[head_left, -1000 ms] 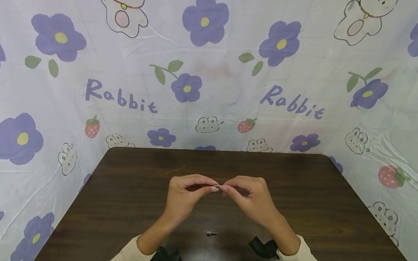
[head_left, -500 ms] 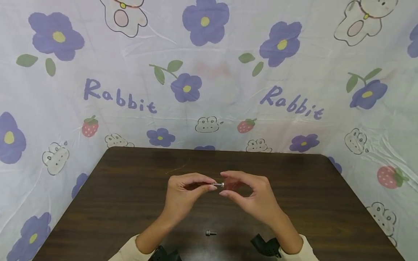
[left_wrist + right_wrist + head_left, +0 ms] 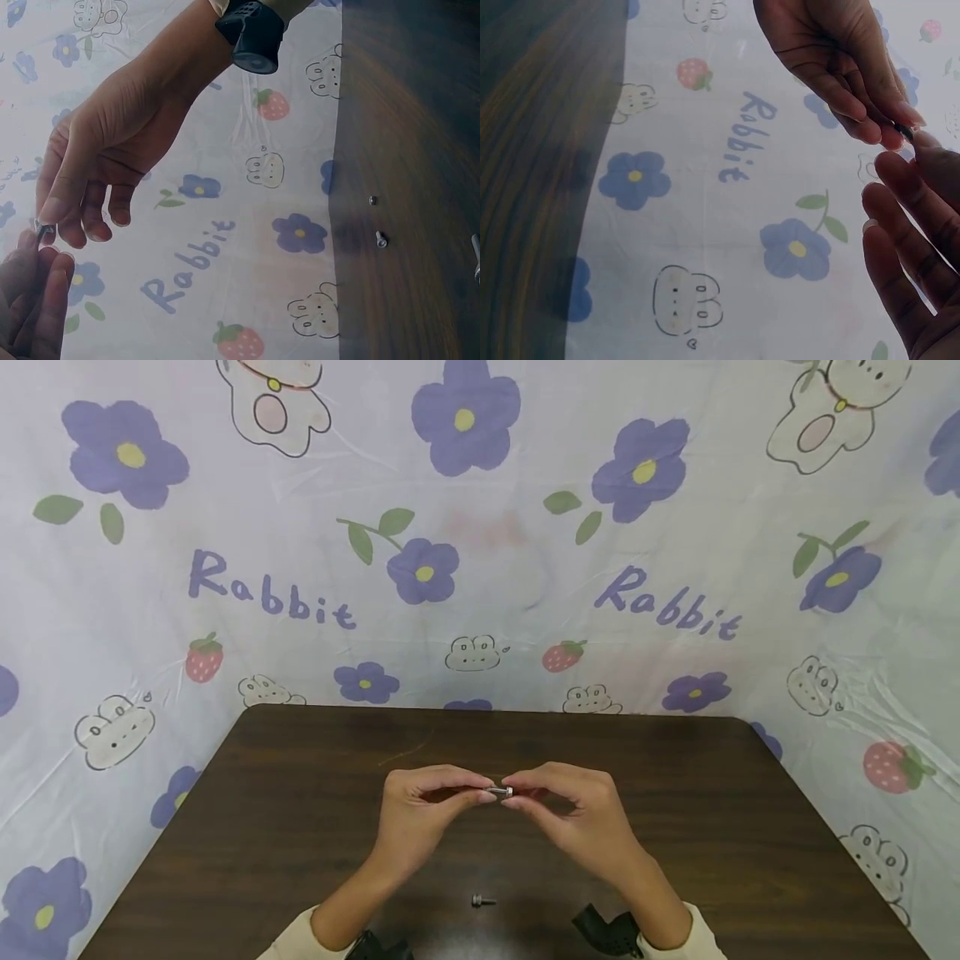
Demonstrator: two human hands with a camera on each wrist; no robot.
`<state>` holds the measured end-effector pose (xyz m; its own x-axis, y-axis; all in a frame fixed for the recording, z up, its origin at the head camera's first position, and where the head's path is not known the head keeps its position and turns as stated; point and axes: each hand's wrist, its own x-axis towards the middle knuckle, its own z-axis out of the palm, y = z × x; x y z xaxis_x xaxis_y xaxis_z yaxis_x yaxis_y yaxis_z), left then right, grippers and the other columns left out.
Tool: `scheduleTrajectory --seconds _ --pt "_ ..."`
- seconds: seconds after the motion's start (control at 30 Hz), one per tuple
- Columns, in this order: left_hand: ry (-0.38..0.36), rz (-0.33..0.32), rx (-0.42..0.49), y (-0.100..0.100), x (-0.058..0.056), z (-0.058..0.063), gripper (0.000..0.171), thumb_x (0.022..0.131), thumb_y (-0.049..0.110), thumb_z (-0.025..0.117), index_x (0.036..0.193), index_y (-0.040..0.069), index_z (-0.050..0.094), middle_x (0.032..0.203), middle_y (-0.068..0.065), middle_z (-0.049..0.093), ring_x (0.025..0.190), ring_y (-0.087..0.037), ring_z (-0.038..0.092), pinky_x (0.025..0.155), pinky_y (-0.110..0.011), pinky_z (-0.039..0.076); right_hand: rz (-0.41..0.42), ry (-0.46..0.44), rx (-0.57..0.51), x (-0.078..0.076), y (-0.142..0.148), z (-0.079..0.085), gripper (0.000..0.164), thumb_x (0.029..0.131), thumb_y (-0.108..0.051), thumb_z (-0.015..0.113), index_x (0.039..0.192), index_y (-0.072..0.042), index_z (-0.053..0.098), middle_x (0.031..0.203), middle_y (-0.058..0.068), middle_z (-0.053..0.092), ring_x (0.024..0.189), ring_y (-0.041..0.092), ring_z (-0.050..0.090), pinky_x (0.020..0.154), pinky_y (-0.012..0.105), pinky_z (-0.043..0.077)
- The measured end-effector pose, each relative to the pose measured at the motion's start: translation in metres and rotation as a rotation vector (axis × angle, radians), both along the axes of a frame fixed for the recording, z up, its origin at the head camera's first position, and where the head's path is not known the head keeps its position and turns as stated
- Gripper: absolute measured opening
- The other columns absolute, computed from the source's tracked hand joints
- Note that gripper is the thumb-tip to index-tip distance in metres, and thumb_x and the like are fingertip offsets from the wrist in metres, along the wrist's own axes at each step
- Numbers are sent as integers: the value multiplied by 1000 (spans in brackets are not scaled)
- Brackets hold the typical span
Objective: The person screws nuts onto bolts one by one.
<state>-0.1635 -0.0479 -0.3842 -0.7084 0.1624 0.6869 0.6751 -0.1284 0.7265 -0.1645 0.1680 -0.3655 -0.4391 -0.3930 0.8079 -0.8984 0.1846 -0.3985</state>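
Over the middle of the table, my left hand point(image 3: 420, 810) pinches a small silver bolt point(image 3: 499, 792) by its shank, between thumb and forefinger. The bolt lies about level, its wider end to the right; whether that end is a head or a nut I cannot tell. My right hand point(image 3: 573, 802) holds thumb and forefinger closely around this end. The left wrist view shows the bolt point(image 3: 43, 226) between both hands' fingertips. In the right wrist view the bolt point(image 3: 904, 132) is dark and mostly hidden by fingers.
A second bolt point(image 3: 483, 901) lies on the dark wooden table point(image 3: 300, 860), nearer the body. The left wrist view also shows a small nut point(image 3: 373, 200) and part of another bolt point(image 3: 477, 259) on the table. A printed cloth point(image 3: 480, 602) hangs behind.
The right fingers covered the bolt's wider end a second ago, spread off it half a second ago, and have now come back in around it. The left hand keeps its pinch.
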Motion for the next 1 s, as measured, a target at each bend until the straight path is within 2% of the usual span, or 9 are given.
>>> scheduleTrajectory --seconds 0.23,0.63,0.87,1.0 --pt "0 -8 7 0 2 -3 13 83 -7 78 94 0 79 89 -11 77 79 -23 75 68 -38 62 -22 -20 7 2 -1 -3 20 84 0 81 102 -7 77 92 2 76 76 10 70 67 21 58" --pt "20 -35 16 0 3 -4 13 82 -9 78 94 -1 78 88 -13 76 79 -23 75 70 -40 62 -12 -45 15 3 -3 -7 11 89 -1 76 96 -9 77 89 3 76 78 10 72 70 22 59" --pt "22 -53 13 0 4 -5 13 83 -8 78 93 -1 78 88 -13 77 79 -23 75 69 -40 62 -14 -82 23 5 -5 -8 18 93 4 69 88 -11 78 83 0 75 77 12 73 72 24 59" --pt "15 -56 17 0 4 -5 13 82 -8 78 93 -2 78 88 -13 76 79 -23 75 69 -40 62 -54 -105 32 5 -5 -7 21 99 0 63 87 -10 77 83 -1 75 76 12 72 72 24 59"
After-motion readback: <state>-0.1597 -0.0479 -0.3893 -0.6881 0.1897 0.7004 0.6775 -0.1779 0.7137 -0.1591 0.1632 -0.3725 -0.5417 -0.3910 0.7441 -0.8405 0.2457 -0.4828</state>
